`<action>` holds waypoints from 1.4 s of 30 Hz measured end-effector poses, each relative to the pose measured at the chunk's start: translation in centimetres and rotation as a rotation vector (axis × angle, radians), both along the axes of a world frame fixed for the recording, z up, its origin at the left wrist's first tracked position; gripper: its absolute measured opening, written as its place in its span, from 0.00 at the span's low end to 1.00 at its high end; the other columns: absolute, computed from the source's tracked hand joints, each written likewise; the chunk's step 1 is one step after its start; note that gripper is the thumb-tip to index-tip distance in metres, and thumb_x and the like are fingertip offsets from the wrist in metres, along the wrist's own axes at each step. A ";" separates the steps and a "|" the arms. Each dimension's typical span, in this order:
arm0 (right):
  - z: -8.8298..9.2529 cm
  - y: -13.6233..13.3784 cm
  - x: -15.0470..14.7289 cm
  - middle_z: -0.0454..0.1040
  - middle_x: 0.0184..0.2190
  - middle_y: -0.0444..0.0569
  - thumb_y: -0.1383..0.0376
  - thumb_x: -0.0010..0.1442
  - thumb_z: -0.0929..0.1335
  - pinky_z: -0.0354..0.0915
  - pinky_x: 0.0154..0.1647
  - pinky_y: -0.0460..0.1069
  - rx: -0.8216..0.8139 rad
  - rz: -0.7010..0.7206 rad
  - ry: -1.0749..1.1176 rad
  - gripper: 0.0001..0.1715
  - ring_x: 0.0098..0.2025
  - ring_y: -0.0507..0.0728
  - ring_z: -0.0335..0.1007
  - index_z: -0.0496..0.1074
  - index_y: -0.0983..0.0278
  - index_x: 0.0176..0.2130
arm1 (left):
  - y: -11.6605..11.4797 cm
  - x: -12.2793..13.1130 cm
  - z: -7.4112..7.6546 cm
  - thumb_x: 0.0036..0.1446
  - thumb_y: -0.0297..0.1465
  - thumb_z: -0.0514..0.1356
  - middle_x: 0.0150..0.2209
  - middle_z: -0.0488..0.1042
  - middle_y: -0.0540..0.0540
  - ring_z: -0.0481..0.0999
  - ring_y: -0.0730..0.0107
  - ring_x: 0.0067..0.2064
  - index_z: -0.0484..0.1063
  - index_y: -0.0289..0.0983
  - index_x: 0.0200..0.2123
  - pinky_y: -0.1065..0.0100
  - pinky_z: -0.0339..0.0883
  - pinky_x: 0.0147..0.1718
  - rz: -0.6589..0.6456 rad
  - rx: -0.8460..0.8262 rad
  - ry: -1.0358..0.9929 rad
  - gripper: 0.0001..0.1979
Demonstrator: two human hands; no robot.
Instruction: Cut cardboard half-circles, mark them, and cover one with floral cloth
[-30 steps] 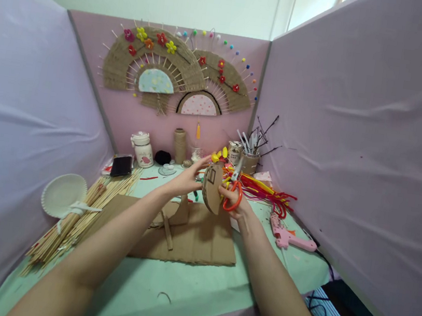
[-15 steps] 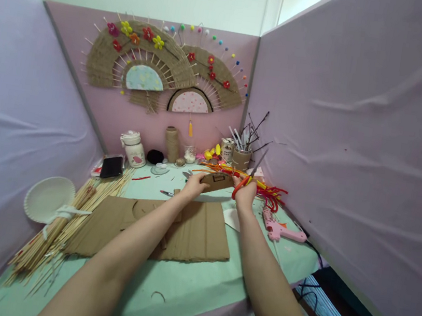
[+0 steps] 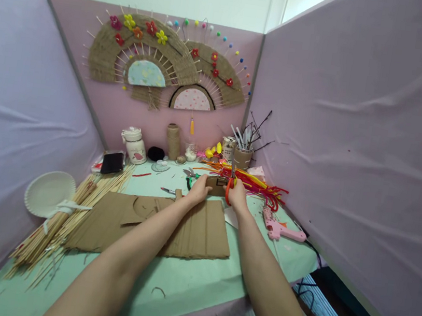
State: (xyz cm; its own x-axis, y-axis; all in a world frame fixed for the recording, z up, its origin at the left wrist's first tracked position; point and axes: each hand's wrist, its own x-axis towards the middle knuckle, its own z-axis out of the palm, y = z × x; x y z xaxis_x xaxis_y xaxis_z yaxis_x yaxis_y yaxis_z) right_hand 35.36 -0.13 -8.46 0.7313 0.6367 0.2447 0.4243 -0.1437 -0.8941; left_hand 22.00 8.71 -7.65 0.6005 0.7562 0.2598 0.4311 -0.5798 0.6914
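My left hand (image 3: 199, 190) is closed on a small piece of brown cardboard (image 3: 215, 185) with a black outline drawn on it, held above the table. In my right hand (image 3: 238, 197) is a pair of scissors (image 3: 229, 191) with orange-red handles, its blades pointing up and away. The scissors are right beside the cardboard piece's right end; whether the blades touch it I cannot tell. Under my forearms lies a large cardboard sheet (image 3: 208, 231) with cut scraps on it. A pen (image 3: 168, 190) rests behind that sheet, close to my left hand.
Thin sticks (image 3: 63, 226) and a white plate (image 3: 50, 193) lie at left. Toward the right are a pink glue gun (image 3: 283, 231) and bundled red and yellow pipe cleaners (image 3: 265, 187). A twine cone (image 3: 173, 142) and white bottle (image 3: 134, 146) stand behind. Green-handled pliers (image 3: 189, 175) lie mid-table.
My right hand has shifted left, bringing the scissors from a rightward slant to nearly upright beside the cardboard piece. The cardboard piece is slightly lower and more level. The view has tilted a little.
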 end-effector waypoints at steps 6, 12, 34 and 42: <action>0.3 0.0 -0.5 0.72 0.28 0.47 0.66 0.44 0.69 0.59 0.33 0.50 -0.025 -0.001 -0.017 0.12 0.32 0.59 0.67 0.62 0.59 0.30 | 0.3 -0.5 -0.1 0.51 0.22 0.61 0.43 0.73 0.43 0.71 0.59 0.48 0.65 0.38 0.38 0.59 0.63 0.50 -0.009 0.023 0.035 0.11; -0.1 -0.1 0.0 0.72 0.28 0.46 0.64 0.42 0.71 0.61 0.35 0.51 0.001 0.021 0.013 0.14 0.32 0.59 0.68 0.63 0.60 0.30 | 0.4 -0.7 -0.2 0.50 0.23 0.62 0.43 0.73 0.44 0.71 0.59 0.48 0.65 0.38 0.38 0.59 0.64 0.50 -0.018 0.028 0.056 0.12; -0.3 -0.6 2.0 0.72 0.26 0.44 0.56 0.42 0.74 0.64 0.32 0.51 0.143 0.162 0.139 0.19 0.29 0.55 0.67 0.64 0.62 0.28 | 0.4 -0.6 -0.2 0.49 0.23 0.63 0.43 0.72 0.42 0.70 0.57 0.48 0.64 0.38 0.35 0.59 0.62 0.49 -0.006 0.011 0.024 0.12; -0.3 -0.6 2.1 0.72 0.24 0.44 0.53 0.36 0.77 0.64 0.34 0.51 0.191 0.167 0.209 0.25 0.30 0.57 0.68 0.64 0.61 0.27 | 0.4 -0.7 -0.1 0.45 0.21 0.64 0.41 0.73 0.44 0.70 0.57 0.47 0.65 0.38 0.33 0.59 0.62 0.49 -0.010 -0.071 -0.042 0.13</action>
State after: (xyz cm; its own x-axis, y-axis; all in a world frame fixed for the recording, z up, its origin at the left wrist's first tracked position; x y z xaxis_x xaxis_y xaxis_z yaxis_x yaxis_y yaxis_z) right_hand 37.46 -0.77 -8.74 0.6673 0.7093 0.2272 0.2324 0.0916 -0.9683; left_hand 21.31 9.10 -7.76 0.5977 0.7679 0.2304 0.3956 -0.5325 0.7483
